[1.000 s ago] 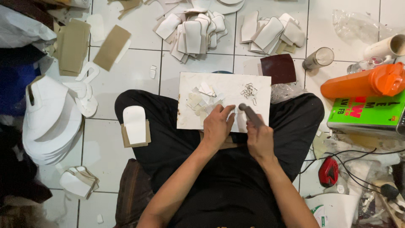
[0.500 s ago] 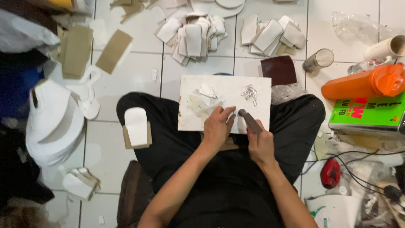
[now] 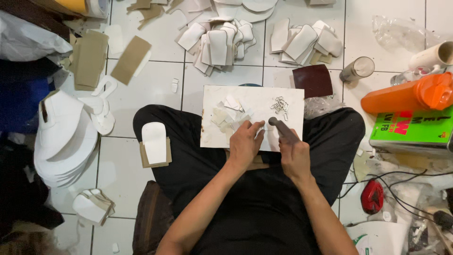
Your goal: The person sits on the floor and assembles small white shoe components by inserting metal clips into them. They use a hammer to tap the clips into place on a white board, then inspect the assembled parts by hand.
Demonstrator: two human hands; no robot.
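Seated cross-legged on a white tiled floor (image 3: 155,89), a person works over a white board (image 3: 292,106) resting across the lap. The right hand (image 3: 293,156) is closed around a dark grey tool (image 3: 282,129), its rounded head resting on the board. The left hand (image 3: 245,144) lies flat beside it, fingers spread narrowly and pressing a small white piece; what lies under the palm cannot be seen. Just beyond the fingers sits a heap of white scraps (image 3: 229,111), and near the board's far right corner a cluster of small metal clips (image 3: 281,105).

To the person's right lie a green rectangular tin with a red and black label (image 3: 413,130) and, touching its far edge, an orange bottle (image 3: 406,97) on its side, its cap pointing right. A pale cardboard tube (image 3: 432,55) sits behind them.

Compared with half a second ago, the hands hold nearly the same place; the tool has barely shifted on the board.

A dark brown leather square (image 3: 313,80) lies just off the board's far right corner, with a glass cup (image 3: 357,69) tipped nearby. Two piles of white cut pieces (image 3: 219,42) fan out on the floor beyond the board. On the person's left thigh rests a white rounded piece on a tan backing (image 3: 155,143). Further left, a stack of white curved sheets (image 3: 61,141) and brown card pieces (image 3: 89,59) crowd the floor. A red device with black cables (image 3: 373,196) lies by the right knee.
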